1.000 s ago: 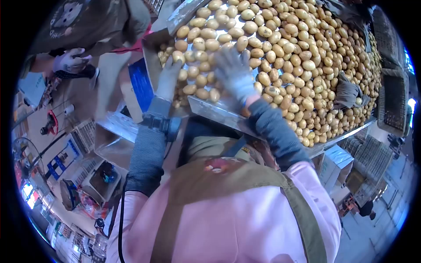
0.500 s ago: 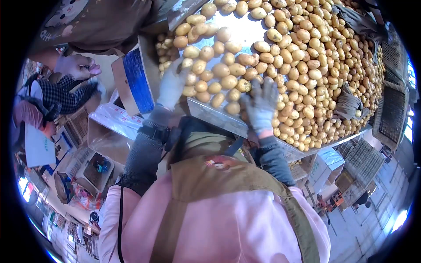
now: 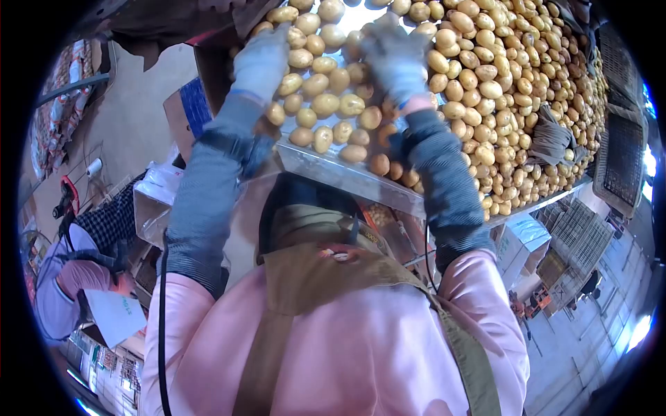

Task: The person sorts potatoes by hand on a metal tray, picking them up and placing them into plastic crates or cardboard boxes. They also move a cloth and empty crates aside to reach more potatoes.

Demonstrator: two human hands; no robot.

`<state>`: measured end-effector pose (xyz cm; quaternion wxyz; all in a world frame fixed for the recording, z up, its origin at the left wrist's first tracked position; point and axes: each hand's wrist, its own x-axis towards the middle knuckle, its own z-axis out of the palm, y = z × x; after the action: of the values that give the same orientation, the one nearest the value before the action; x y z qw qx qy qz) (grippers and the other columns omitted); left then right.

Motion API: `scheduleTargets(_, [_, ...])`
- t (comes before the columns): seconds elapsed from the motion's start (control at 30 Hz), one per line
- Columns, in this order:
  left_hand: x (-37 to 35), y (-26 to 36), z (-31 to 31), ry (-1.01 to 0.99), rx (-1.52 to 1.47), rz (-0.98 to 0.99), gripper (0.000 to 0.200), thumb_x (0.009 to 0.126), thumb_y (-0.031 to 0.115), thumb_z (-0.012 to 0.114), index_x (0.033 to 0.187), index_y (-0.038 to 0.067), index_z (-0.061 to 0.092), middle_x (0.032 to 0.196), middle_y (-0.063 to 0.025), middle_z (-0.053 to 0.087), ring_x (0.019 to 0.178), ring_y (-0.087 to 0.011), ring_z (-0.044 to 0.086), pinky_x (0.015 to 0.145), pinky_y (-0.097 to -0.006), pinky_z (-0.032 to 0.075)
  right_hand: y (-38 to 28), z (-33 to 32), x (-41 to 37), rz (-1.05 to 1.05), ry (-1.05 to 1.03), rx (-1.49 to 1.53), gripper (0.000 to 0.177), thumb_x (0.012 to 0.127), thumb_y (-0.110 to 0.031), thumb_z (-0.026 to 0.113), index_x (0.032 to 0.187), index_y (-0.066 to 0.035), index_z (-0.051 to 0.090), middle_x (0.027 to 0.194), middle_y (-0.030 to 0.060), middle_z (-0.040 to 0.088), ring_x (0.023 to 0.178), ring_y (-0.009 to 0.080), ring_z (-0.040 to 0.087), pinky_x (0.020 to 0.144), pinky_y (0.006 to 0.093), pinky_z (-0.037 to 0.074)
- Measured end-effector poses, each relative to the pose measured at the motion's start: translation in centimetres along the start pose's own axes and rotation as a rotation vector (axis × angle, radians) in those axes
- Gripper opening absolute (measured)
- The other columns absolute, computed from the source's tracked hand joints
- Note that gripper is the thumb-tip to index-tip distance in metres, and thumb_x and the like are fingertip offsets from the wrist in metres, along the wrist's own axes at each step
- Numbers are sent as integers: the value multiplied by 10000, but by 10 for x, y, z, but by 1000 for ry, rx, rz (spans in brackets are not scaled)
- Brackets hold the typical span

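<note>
My left hand [image 3: 261, 64], in a pale glove, reaches over the upper left of the tabletop beside loose potatoes [image 3: 325, 105]. Its fingers are blurred and I cannot tell if it holds anything. My right hand [image 3: 397, 55], in a grey glove, is among potatoes near the top centre, smeared by motion, so its fingers cannot be read. Between the two hands lies a spread of yellow-brown potatoes, and a dense heap [image 3: 499, 90] fills the area to the right. A metal edge [image 3: 347, 179] runs below the spread.
A grey cloth [image 3: 553, 142] lies on the heap. Black crates [image 3: 619, 163] stand at the far right. At left are a cardboard box with a blue panel [image 3: 195, 107] and a person [image 3: 83, 270] near a white sheet [image 3: 116, 315]. Another person's dark clothing [image 3: 152, 28] shows at upper left.
Both of my hands have moved up and away from me over the table. My right hand has also shifted slightly left. The potatoes between them have shifted, and the whole view has moved.
</note>
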<state>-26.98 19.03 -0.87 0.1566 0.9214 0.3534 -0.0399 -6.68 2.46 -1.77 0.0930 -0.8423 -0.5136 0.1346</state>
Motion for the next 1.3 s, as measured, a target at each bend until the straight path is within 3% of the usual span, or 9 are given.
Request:
scheduleTargets(0.23, [45,3,14,-195,69,82,374,952,253,544,1301,116,550,1218,-195,664,1107,-369,651,912,-493,523,-11,31,-191,147,142,-150,610,886,-418,658,1435,-183,538,1582,111,373,1451,348,326,1181,617,156])
scheduleTargets(0.43, [-22,47,-44,-457,-1433,-521,322,947,314,639,1133,52,615,1016,-2,658,864,-127,611,732,-254,491,-10,-6,-201,384,220,707,297,956,-199,626,1213,-69,702,1203,104,679,1154,273,588,1017,388,439])
scheduleTargets(0.63, [-82,75,-14,-484,-1769,-260,297,1027,285,538,1155,43,653,1019,-17,624,915,-75,587,760,-206,489,-70,-51,-178,307,241,1123,444,961,-155,649,1380,-39,559,1282,142,623,1103,205,619,967,319,486])
scheduleTargets(0.77, [-156,95,12,-446,-1072,109,348,1077,301,459,1175,10,622,1178,-108,647,1098,-178,633,807,-293,538,-85,-24,-211,232,167,928,443,953,-211,666,1349,-47,556,1252,178,630,1132,303,639,962,389,505])
scheduleTargets(0.93, [-193,88,2,-968,-1597,-523,360,1006,165,546,1294,-51,556,1218,-207,633,1144,-287,624,948,-395,525,-72,-10,-256,668,34,1277,361,944,-194,649,1270,-42,615,1148,186,634,1024,357,618,886,441,498])
scheduleTargets(1.03, [-201,94,22,-185,-962,257,439,920,45,617,1340,-56,539,1228,-208,630,1145,-298,620,994,-400,501,-83,-2,-220,-104,309,569,398,919,-177,643,1290,-39,602,1168,177,612,1046,375,574,888,468,469])
scheduleTargets(1.1, [-197,77,49,125,-705,401,496,873,-12,659,1355,-36,542,1208,-180,641,1104,-271,632,982,-363,505,-72,0,-185,-118,-97,209,516,909,-270,629,1386,-97,535,1312,154,544,1167,396,502,1001,533,371])
scheduleTargets(1.17, [-184,59,49,-98,-1463,-468,360,892,30,662,1247,7,605,1121,-102,655,1000,-173,634,900,-290,520,-36,26,-165,-230,202,-116,493,927,-319,587,1384,-140,535,1369,130,525,1255,354,473,1035,570,327])
scheduleTargets(1.3, [-173,4,51,170,-797,-272,338,838,76,660,1175,62,641,1167,-146,628,1047,-279,600,959,-385,479,6,-3,-77,-1,55,-146,461,925,-358,580,1331,-139,556,1437,130,509,1337,307,453,1061,561,325])
